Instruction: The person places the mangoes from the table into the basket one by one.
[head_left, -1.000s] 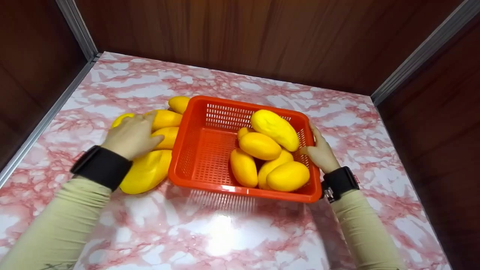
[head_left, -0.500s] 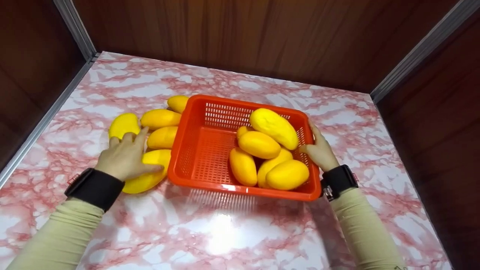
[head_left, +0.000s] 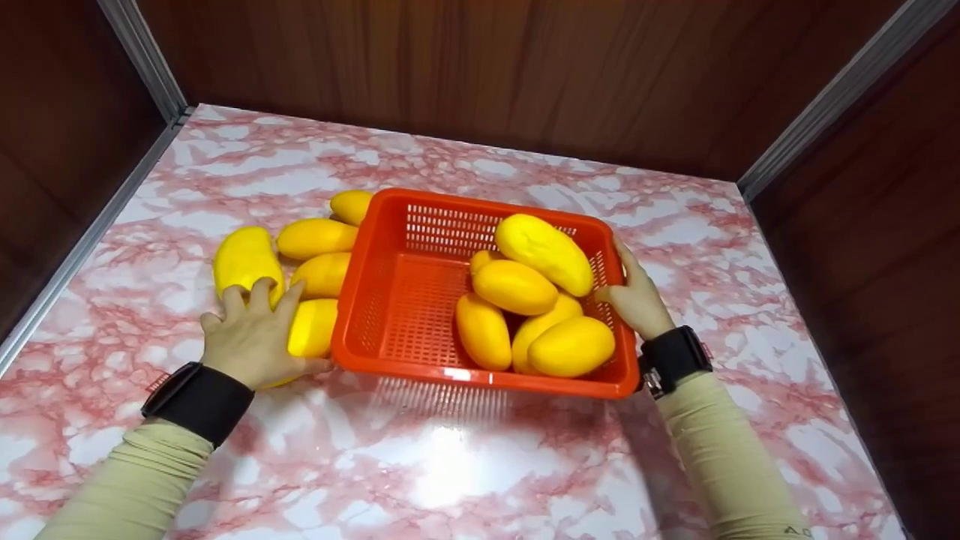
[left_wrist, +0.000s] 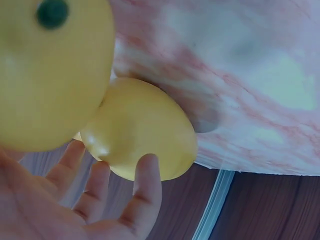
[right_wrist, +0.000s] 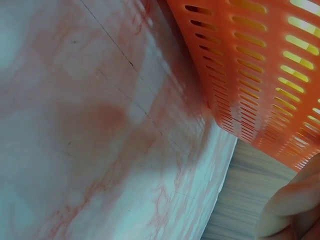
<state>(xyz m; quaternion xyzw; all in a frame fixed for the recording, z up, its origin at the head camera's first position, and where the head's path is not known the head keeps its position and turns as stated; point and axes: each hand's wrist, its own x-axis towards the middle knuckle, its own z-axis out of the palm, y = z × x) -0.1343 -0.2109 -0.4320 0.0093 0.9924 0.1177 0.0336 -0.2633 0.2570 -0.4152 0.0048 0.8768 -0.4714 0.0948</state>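
My left hand [head_left: 251, 337] spreads over the front yellow mango [head_left: 313, 326], which it partly hides. Its fingertips reach the near end of a curved mango [head_left: 244, 259]. In the left wrist view, a mango with a green stem spot [left_wrist: 55, 90] looms close, and bent fingers [left_wrist: 147, 185] lie by a second mango [left_wrist: 145, 130]; firm contact is unclear. My right hand [head_left: 639, 300] grips the right rim of an orange plastic basket [head_left: 420, 373], thumb inside, the other fingers outside. Several mangoes [head_left: 516, 287] are heaped in the basket's right half.
More mangoes [head_left: 316, 238] lie left of the basket, close against its wall. The table [head_left: 450, 472] has a pink marbled top. Dark wood panels [head_left: 465, 75] with metal corner strips [head_left: 142, 60] enclose the back and sides.
My left hand has moved from the back-left mangoes toward me, onto the front mango, uncovering the ones behind. My right hand keeps its hold on the basket, which stays in place.
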